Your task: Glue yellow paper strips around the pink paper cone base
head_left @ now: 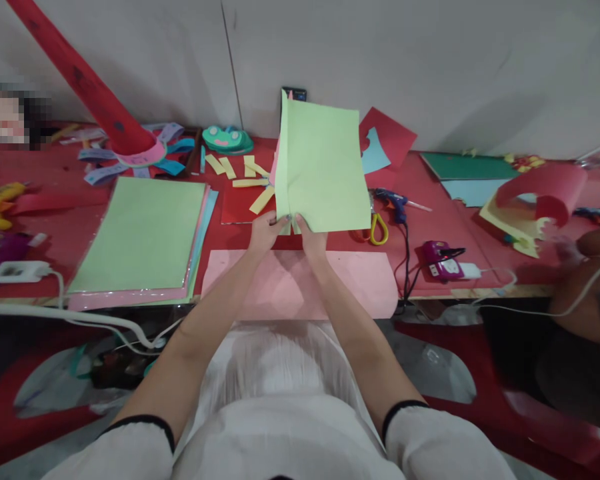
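A light green sheet [327,167], creased near its left side, is held up over the red table. My left hand [266,233] pinches its lower left corner. Close beside it, my right hand [311,237] grips the bottom edge, thumb in front and the other fingers hidden behind the paper. Below both hands a pink sheet [300,283] lies at the table's front edge. Several yellow paper strips [251,183] lie left of the green sheet. Yellow-handled scissors [379,230] are partly covered at its right.
A stack of green sheets [145,233] lies left. A blue glue gun [395,200] and a purple adapter [443,261] with cords are on the right. A red paper cone [95,100] stands back left. Another person's arm [587,293] is at the far right.
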Motion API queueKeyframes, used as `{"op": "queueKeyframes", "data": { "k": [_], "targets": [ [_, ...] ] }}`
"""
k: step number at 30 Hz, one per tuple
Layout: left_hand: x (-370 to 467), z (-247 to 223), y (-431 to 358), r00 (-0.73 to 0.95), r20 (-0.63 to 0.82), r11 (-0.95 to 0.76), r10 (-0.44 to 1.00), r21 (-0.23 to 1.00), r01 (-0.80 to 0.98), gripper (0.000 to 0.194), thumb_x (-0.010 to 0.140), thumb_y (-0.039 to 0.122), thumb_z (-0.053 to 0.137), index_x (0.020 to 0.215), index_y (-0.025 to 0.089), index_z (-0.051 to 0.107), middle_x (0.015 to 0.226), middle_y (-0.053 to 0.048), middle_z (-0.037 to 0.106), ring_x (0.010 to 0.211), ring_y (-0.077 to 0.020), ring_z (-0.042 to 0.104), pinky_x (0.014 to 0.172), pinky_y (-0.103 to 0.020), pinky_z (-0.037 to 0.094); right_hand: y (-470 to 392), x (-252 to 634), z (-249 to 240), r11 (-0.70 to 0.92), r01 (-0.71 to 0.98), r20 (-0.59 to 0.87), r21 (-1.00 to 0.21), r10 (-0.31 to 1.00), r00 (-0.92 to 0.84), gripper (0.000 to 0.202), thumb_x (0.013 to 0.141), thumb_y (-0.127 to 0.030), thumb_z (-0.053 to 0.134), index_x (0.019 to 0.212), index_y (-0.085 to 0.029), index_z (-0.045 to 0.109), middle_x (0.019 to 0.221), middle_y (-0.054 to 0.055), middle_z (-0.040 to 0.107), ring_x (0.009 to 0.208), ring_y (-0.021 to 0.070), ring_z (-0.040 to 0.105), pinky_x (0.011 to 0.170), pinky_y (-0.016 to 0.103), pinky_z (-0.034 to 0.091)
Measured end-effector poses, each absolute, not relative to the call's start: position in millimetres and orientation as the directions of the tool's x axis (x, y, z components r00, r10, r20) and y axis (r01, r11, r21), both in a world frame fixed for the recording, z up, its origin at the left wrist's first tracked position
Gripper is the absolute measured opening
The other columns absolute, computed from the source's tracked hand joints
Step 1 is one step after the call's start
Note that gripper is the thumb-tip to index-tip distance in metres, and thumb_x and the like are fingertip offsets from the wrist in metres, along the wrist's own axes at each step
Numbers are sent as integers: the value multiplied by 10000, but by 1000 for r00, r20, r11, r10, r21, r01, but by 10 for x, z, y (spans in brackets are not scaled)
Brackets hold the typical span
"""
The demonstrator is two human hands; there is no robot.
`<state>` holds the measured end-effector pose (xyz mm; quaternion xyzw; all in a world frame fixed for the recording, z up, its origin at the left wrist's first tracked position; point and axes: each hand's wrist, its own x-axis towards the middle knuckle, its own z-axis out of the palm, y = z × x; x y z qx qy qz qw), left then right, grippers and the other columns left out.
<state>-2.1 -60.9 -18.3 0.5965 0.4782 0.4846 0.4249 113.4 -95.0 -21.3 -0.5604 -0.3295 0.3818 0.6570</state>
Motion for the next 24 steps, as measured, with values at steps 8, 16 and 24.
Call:
{"op": "queueKeyframes", "data": {
  "k": [8, 16, 24],
  "targets": [
    [-32, -230, -559, 103, 98, -107, 990, 990, 93, 276, 686, 397, 703, 602, 162, 585, 587, -10, 594, 674, -162, 585, 598, -260, 468, -973, 1125, -192, 111, -169, 12, -979, 865, 502, 425, 681, -358, 705, 1064, -211, 595, 1096, 84, 633, 1215, 229, 508, 981, 434, 477],
    [-54, -285, -529, 149, 8, -12, 989, 1000, 27, 364, 620, 486, 730, 748, 153, 660, 685, -33, 656, 669, -165, 603, 652, -302, 488, -974, 1119, -180, 96, -224, -26, -970, 872, 488, 435, 675, -359, 708, 1075, -234, 589, 1122, 68, 624, 1220, 223, 504, 979, 434, 482],
    [-52, -276, -508, 104, 18, -21, 994, 1000, 23, 353, 661, 490, 702, 782, 167, 628, 715, -41, 648, 700, -182, 601, 619, -294, 471, -976, 1118, -168, 73, -235, -48, -969, 880, 472, 442, 673, -334, 713, 1086, -234, 592, 1141, 69, 627, 1215, 228, 508, 983, 448, 481]
  ]
}}
